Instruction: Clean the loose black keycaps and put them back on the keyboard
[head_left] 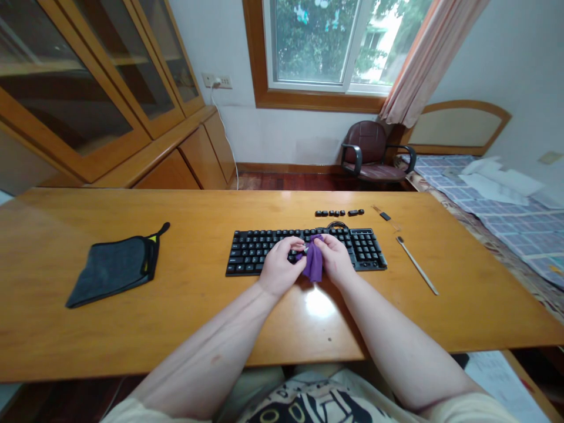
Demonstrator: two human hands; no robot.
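Observation:
Above the front part of a black keyboard (249,252), my two hands are close together. My right hand (337,258) pinches a purple cloth (314,267), which hangs down between the hands. The fingers of my left hand (282,264) are closed at the cloth's left side. A small thing with a pale glint shows at those fingertips, but it is too small and covered to name. A row of loose black keycaps (337,213) lies behind the keyboard. The hands hide the keyboard's middle keys.
On the left lies a dark grey folded cloth (117,264) with a black loop. To the right are a thin brush (418,265) with a pale handle and a small dark piece with wires (385,216). The wooden table's (185,329) front edge is near my body.

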